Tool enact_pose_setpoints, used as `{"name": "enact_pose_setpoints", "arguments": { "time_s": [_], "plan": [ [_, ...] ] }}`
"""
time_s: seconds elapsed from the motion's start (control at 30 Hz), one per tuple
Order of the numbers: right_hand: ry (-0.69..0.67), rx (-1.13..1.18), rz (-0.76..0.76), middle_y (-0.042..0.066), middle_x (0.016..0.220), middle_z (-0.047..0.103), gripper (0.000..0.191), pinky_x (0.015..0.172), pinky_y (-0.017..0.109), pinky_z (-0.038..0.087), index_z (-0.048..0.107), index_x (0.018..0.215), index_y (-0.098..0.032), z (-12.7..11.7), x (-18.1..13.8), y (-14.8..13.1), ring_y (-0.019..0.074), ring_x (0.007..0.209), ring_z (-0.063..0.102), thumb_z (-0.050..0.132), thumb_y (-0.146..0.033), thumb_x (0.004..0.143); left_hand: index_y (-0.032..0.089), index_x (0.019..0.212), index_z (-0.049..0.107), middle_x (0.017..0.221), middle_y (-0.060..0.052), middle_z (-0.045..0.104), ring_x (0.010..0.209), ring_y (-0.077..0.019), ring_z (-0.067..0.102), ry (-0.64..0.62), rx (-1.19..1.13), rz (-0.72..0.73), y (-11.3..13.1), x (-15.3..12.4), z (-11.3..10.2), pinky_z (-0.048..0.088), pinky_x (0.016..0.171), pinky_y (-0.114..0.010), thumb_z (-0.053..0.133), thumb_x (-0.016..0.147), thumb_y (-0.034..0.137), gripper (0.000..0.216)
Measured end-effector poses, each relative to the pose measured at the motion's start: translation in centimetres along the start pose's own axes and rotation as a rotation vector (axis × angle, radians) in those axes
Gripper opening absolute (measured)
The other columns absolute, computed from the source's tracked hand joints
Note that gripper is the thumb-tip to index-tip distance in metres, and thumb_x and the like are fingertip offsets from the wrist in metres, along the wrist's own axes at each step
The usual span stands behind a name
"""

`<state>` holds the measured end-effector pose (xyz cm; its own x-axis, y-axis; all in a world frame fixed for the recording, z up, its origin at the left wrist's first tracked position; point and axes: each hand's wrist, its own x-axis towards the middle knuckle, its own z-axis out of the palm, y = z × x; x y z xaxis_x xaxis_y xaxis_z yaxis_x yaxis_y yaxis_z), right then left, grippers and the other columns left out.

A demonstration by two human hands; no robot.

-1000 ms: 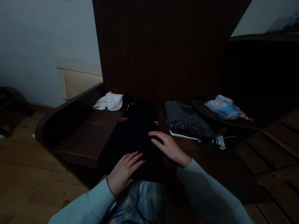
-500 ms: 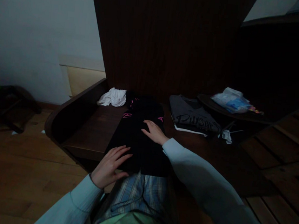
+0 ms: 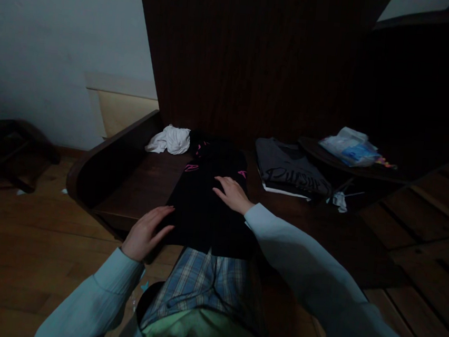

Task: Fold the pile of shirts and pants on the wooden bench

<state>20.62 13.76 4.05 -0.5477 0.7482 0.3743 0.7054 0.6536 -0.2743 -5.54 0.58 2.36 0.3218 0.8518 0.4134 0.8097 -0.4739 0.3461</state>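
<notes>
A black garment [image 3: 204, 214] with pink print lies spread lengthwise on the dark wooden bench [image 3: 139, 181], its near end reaching my knees. Its far end is bunched and too dark to make out well. My right hand [image 3: 233, 195] rests on the middle of the cloth, palm down with fingers stretched. At the garment's left edge is my left hand [image 3: 147, 232], fingers extended and thumb apart, fingertips touching or just over the black cloth. Neither hand grips anything visible.
A crumpled white cloth [image 3: 170, 140] sits at the bench's back left. Folded shirts, a grey one [image 3: 288, 166] on top, lie to the right. Beside them a dark ledge [image 3: 382, 176] carries a plastic packet [image 3: 349, 147]. The bench's curved armrest [image 3: 107, 152] rises on the left.
My left hand has moved left, from over the black garment's near part to its left edge. My right hand stays in place on the cloth. The view has shifted slightly.
</notes>
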Motion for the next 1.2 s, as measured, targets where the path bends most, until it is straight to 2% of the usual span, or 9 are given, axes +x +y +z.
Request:
{"name": "enact_pose_setpoints", "arguments": {
  "time_s": [0.1, 0.3, 0.43, 0.5, 0.6, 0.7, 0.87, 1.03, 1.2],
  "plan": [
    [0.018, -0.016, 0.073, 0.013, 0.103, 0.058, 0.032, 0.088, 0.037, 0.039, 0.05, 0.111, -0.013, -0.1, 0.0, 0.0, 0.0231, 0.1, 0.05, 0.04, -0.029, 0.086, 0.019, 0.109, 0.054, 0.107, -0.008, 0.06, 0.101, -0.0212, 0.053, 0.022, 0.073, -0.123, -0.3, 1.2, -0.4, 0.042, 0.09, -0.036, 0.033, 0.087, 0.043, 0.039],
    [0.02, 0.158, 0.123, 0.007, 0.097, 0.062, 0.029, 0.087, 0.035, 0.038, 0.051, 0.109, -0.017, -0.2, 0.7, 0.3, 0.0198, 0.096, 0.052, 0.048, -0.022, 0.081, 0.017, 0.098, 0.057, 0.095, -0.008, 0.059, 0.089, -0.0217, 0.056, -0.122, 0.263, -0.294, -0.5, 5.8, -0.7, 0.044, 0.078, -0.031, 0.04, 0.082, 0.045, 0.037],
    [-0.013, 0.436, 0.491, 0.0, 0.077, 0.061, 0.027, 0.067, 0.025, 0.043, 0.051, 0.102, -0.018, -0.5, 2.1, 0.1, 0.0117, 0.067, 0.055, 0.057, -0.024, 0.076, 0.017, 0.087, 0.056, 0.09, -0.008, 0.059, 0.08, -0.0198, 0.058, -0.219, 0.283, -0.366, -0.5, 7.9, -0.6, 0.043, 0.068, -0.026, 0.042, 0.082, 0.038, 0.026],
    [-0.062, 0.568, 0.676, -0.002, 0.068, 0.058, 0.025, 0.052, 0.02, 0.039, 0.052, 0.092, -0.016, -0.7, 2.8, 0.0, 0.0078, 0.052, 0.049, 0.062, -0.027, 0.072, 0.018, 0.083, 0.055, 0.087, -0.007, 0.06, 0.079, -0.0191, 0.058, -0.224, 0.242, -0.376, -0.8, 8.3, -0.5, 0.041, 0.066, -0.026, 0.041, 0.082, 0.035, 0.023],
    [-0.19, 0.758, 0.801, -0.003, 0.057, 0.053, 0.016, 0.037, 0.016, 0.026, 0.052, 0.072, -0.014, -1.3, 3.9, -0.3, 0.0033, 0.04, 0.037, 0.063, -0.026, 0.072, 0.018, 0.077, 0.055, 0.081, -0.005, 0.062, 0.075, -0.0178, 0.058, -0.197, 0.134, -0.393, -1.3, 8.2, -0.4, 0.04, 0.064, -0.025, 0.041, 0.081, 0.035, 0.022],
    [-0.256, 0.905, 0.879, -0.005, 0.05, 0.046, 0.022, 0.032, 0.015, 0.019, 0.048, 0.061, -0.015, -1.8, 4.6, -0.4, 0.0014, 0.036, 0.031, 0.064, -0.024, 0.071, 0.019, 0.074, 0.055, 0.077, -0.004, 0.063, 0.07, -0.0164, 0.057, -0.157, 0.037, -0.414, -1.8, 8.0, -0.2, 0.039, 0.061, -0.024, 0.041, 0.08, 0.037, 0.024],
    [-0.268, 0.891, 0.857, -0.008, 0.044, 0.039, 0.027, 0.03, 0.012, 0.02, 0.045, 0.055, -0.016, -2.2, 4.7, -0.9, 0.0014, 0.036, 0.033, 0.068, -0.022, 0.067, 0.02, 0.073, 0.056, 0.074, -0.003, 0.064, 0.068, -0.0163, 0.057, -0.124, -0.018, -0.449, -2.1, 7.8, -0.1, 0.038, 0.061, -0.024, 0.04, 0.078, 0.039, 0.026],
    [-0.266, 1.005, 0.791, -0.007, 0.051, 0.049, 0.027, 0.042, 0.011, 0.041, 0.044, 0.056, -0.015, -2.0, 3.9, -2.1, 0.0026, 0.045, 0.048, 0.069, -0.017, 0.065, 0.019, 0.075, 0.056, 0.075, -0.002, 0.064, 0.072, -0.0158, 0.058, -0.139, -0.08, -0.467, -2.0, 7.9, -0.2, 0.039, 0.063, -0.023, 0.04, 0.078, 0.036, 0.023],
    [-0.359, 1.065, 0.857, -0.004, 0.049, 0.053, 0.02, 0.041, 0.013, 0.043, 0.049, 0.06, -0.014, -1.6, 3.6, -2.7, 0.0047, 0.043, 0.051, 0.067, -0.012, 0.067, 0.02, 0.078, 0.055, 0.077, -0.004, 0.064, 0.072, -0.0179, 0.059, -0.175, 0.018, -0.561, -1.1, 9.0, -0.2, 0.038, 0.056, -0.024, 0.042, 0.078, 0.047, 0.03]
  ]
}}
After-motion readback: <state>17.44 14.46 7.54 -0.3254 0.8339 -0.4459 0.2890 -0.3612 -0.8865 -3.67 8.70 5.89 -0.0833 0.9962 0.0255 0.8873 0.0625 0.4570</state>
